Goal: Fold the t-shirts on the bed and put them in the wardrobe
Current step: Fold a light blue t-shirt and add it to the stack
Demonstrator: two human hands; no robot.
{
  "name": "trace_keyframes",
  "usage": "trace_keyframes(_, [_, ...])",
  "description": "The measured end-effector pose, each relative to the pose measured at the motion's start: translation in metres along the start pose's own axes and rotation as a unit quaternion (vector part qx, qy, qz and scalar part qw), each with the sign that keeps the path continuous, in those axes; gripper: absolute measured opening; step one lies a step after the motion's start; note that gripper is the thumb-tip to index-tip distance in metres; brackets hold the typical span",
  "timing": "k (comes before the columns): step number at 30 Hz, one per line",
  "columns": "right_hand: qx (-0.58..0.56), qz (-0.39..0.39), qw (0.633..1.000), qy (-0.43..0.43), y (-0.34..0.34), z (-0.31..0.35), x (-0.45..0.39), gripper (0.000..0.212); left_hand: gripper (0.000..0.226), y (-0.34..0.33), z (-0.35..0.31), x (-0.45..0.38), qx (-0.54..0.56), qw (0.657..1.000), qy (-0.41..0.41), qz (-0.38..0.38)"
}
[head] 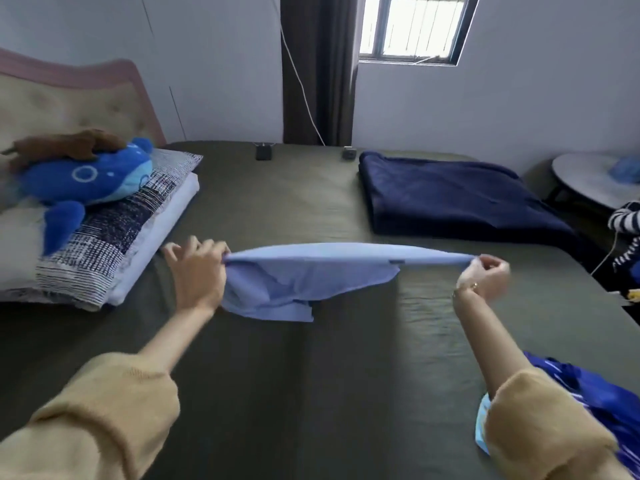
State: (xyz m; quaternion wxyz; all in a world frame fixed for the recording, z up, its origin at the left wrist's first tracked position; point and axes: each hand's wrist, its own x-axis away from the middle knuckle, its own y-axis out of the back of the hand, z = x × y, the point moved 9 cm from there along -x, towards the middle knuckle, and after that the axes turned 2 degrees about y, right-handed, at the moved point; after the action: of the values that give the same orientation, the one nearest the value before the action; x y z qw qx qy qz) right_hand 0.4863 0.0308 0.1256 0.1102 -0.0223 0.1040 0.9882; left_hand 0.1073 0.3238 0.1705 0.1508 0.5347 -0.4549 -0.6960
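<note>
The fingers of the left hand are curled and pinch one end of a light blue t-shirt, left of the middle of the frame. The fingers of the right hand are curled tight too and pinch the other end, right of the middle. The two hands pull the shirt out long and flat between them. It hangs in the air just over the green bed. A loose part of the shirt droops down near the left hand.

This shirt looks only part way folded. It seems doubled over, but it is not a small neat square yet, and it has not been laid down.

More work waits. In the lower right of the frame, a bright blue striped piece of clothing lies in a bunch on the bed beside the right sleeve. It looks not folded at all. I cannot tell how many things are in that bunch.

In the upper right of the bed lies a dark blue blanket, folded flat. At the upper left, a blue soft toy rests on a pillow.

No wardrobe shows anywhere, so I think nothing has been put away yet. The job looks close to its start.
</note>
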Motion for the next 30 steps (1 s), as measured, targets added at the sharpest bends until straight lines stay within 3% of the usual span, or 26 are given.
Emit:
trace_keyframes(3, [0.101,0.036,0.99,-0.089,0.028,-0.101,0.024,0.029,0.022,-0.039,-0.005,0.091,-0.015,0.995,-0.039,0.089])
trace_keyframes(6, [0.183,0.082,0.973,-0.113,0.054,-0.166,0.044,0.029,0.033,-0.079,-0.007,0.172,-0.026,0.973,-0.063,0.222])
trace_keyframes(8, [0.248,0.124,0.955,-0.108,0.068,-0.196,0.054,0.028,0.033,-0.102,-0.009,0.22,-0.063,0.947,-0.084,0.302])
trace_keyframes(11, [0.354,0.195,0.908,-0.105,0.091,-0.241,0.073,0.027,0.013,-0.117,-0.016,0.284,-0.153,0.894,-0.158,0.39])
trace_keyframes(14, [0.437,0.22,0.862,-0.128,0.128,-0.279,0.092,0.031,0.024,-0.125,-0.012,0.336,-0.221,0.834,-0.176,0.473])
trace_keyframes(17, [0.493,0.243,0.824,-0.14,0.162,-0.3,0.104,0.03,0.012,-0.122,-0.027,0.364,-0.235,0.819,-0.244,0.463])
trace_keyframes(22, [0.577,0.274,0.757,-0.139,0.202,-0.319,0.111,0.027,0.027,-0.13,-0.044,0.417,-0.25,0.76,-0.296,0.523])
trace_keyframes(30, [0.65,0.306,0.692,-0.071,0.2,-0.334,0.121,0.031,0.029,-0.124,-0.04,0.431,-0.189,0.769,-0.245,0.559])
